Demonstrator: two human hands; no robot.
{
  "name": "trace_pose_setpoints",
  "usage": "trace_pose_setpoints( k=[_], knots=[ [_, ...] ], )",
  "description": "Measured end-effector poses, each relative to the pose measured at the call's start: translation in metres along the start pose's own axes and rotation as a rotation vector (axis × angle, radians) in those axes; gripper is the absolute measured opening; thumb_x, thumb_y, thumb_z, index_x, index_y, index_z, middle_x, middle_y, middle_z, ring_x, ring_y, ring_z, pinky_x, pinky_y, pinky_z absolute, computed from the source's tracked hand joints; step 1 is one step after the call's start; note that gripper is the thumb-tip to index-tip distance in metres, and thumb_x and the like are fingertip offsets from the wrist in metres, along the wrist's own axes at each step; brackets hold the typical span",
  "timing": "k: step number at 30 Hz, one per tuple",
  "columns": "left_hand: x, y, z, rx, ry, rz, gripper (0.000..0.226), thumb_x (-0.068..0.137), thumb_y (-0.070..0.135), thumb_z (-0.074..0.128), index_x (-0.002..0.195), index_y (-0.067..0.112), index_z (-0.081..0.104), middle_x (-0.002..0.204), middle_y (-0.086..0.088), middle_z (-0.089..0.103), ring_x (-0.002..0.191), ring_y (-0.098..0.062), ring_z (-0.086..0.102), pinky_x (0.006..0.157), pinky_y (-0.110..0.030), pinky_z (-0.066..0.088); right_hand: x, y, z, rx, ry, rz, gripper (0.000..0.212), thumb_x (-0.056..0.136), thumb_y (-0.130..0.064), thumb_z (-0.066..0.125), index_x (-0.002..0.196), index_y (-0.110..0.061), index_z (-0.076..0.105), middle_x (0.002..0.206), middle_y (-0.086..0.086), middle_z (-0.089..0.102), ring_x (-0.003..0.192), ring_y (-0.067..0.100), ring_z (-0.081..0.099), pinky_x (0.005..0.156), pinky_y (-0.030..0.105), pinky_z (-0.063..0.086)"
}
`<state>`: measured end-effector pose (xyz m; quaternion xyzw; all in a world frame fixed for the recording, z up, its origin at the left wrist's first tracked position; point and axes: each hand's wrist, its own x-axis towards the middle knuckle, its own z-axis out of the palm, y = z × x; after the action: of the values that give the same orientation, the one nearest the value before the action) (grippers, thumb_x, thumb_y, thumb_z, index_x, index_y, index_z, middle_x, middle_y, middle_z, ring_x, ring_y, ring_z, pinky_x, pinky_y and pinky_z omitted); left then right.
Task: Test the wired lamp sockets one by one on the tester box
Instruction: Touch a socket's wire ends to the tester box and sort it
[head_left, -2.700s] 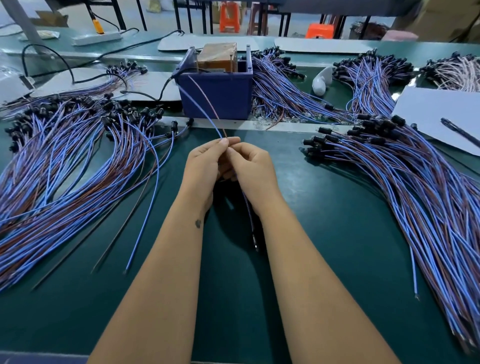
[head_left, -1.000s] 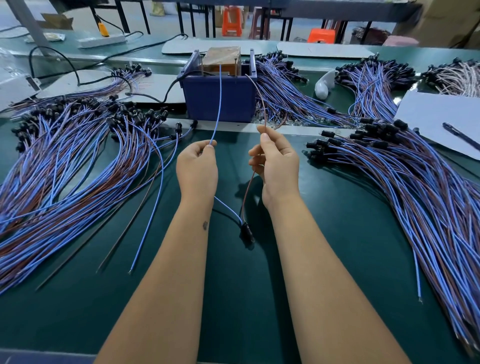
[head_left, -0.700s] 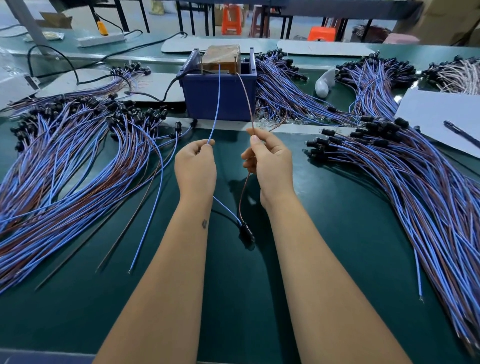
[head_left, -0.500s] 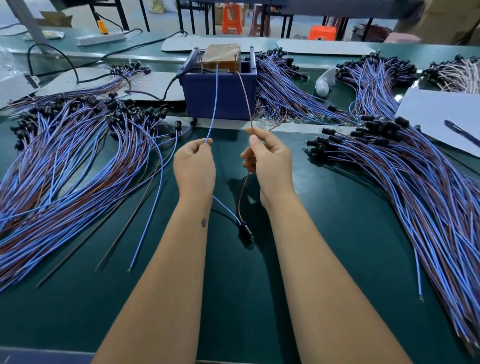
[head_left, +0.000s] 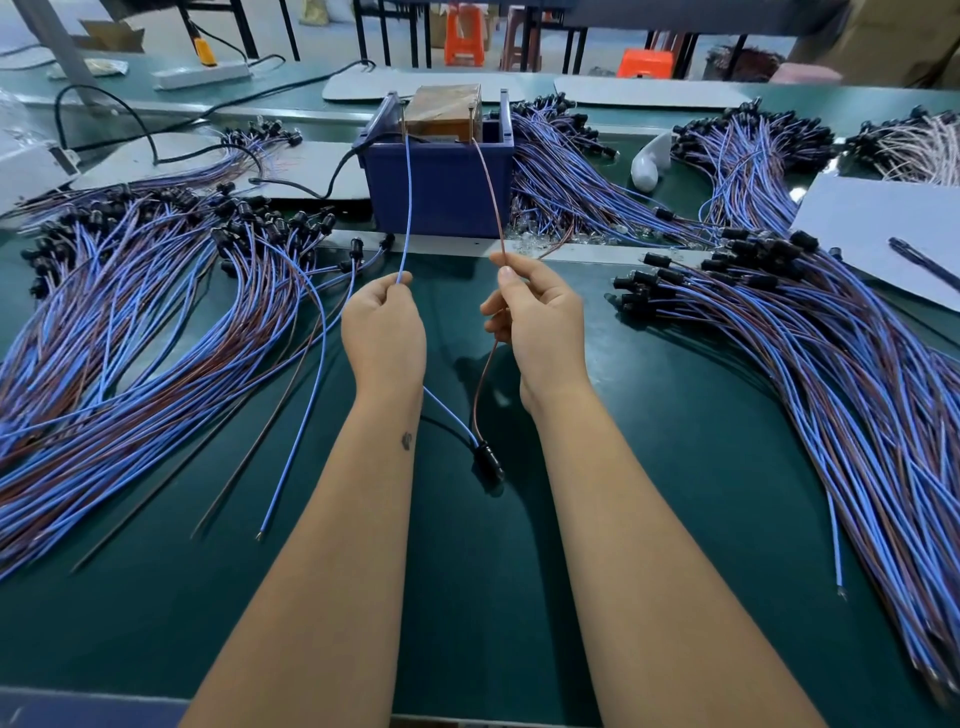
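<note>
The left hand (head_left: 383, 332) has its fingers (head_left: 400, 285) pinched on a blue wire (head_left: 408, 208); the right hand (head_left: 540, 322) pinches a brown wire (head_left: 488, 192). Both wires run up to two upright pins on the blue tester box (head_left: 439, 192) at the far centre. Their shared black lamp socket (head_left: 488, 460) lies on the surface between the forearms. This socket appears to be mid-test; whether it lights cannot be seen. A large bundle of wired sockets (head_left: 130, 322) lies left, another bundle (head_left: 810, 353) right; which is tested is unclear, so much work seems left. The green surface (head_left: 649, 467) also carries paper sheets (head_left: 872, 228). Beyond are orange stools (head_left: 465, 31).
</note>
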<state>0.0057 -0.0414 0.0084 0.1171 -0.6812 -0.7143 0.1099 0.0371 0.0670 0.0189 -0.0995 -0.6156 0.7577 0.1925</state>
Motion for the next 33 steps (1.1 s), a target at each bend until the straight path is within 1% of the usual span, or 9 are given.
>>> trace_pose_setpoints(
  k=[16,20,25,30,33],
  knots=[
    [0.0013,0.0001,-0.0006,-0.017,0.011,-0.013,0.03,0.097,0.011,0.043,0.115,0.012,0.067,0.047,0.015,0.035,0.042,-0.006,0.029,0.042,-0.021,0.029,-0.0009,-0.001,-0.0001,-0.01,-0.01,0.004,0.023,0.1,-0.009,0.05,0.113,-0.01,0.069,0.068,0.005,0.056,0.059,0.01,0.051,0.052,0.015,0.044],
    [0.0019,-0.0002,-0.0009,-0.016,0.014,-0.016,0.031,0.096,0.011,0.043,0.115,0.013,0.067,0.048,0.015,0.035,0.043,-0.006,0.029,0.043,-0.022,0.029,-0.0015,-0.0017,0.0003,-0.008,-0.017,-0.002,0.023,0.1,-0.009,0.05,0.112,-0.012,0.069,0.069,0.004,0.057,0.06,0.01,0.052,0.052,0.015,0.044],
    [0.002,0.0007,0.0007,-0.02,0.003,-0.019,0.029,0.097,0.013,0.044,0.114,0.015,0.067,0.054,0.01,0.035,0.045,-0.007,0.029,0.042,-0.021,0.029,-0.0028,-0.0024,0.0011,0.002,-0.043,-0.015,0.021,0.1,-0.01,0.051,0.11,-0.016,0.069,0.07,0.004,0.058,0.061,0.01,0.053,0.053,0.015,0.045],
    [0.0013,0.0017,0.0016,-0.023,-0.001,-0.011,0.027,0.097,0.012,0.045,0.111,0.016,0.067,0.058,0.007,0.035,0.047,-0.009,0.029,0.043,-0.02,0.029,-0.002,-0.0027,0.0014,-0.003,-0.032,-0.012,0.022,0.1,-0.01,0.05,0.109,-0.016,0.069,0.07,0.005,0.057,0.061,0.011,0.052,0.052,0.015,0.045],
    [0.0014,0.0009,0.0013,-0.024,0.002,-0.017,0.029,0.096,0.011,0.044,0.113,0.015,0.067,0.058,0.007,0.035,0.046,-0.008,0.029,0.043,-0.02,0.03,-0.002,-0.0019,0.0015,-0.015,-0.033,-0.005,0.022,0.1,-0.01,0.05,0.109,-0.016,0.069,0.07,0.005,0.057,0.06,0.011,0.052,0.052,0.015,0.044]
  ],
)
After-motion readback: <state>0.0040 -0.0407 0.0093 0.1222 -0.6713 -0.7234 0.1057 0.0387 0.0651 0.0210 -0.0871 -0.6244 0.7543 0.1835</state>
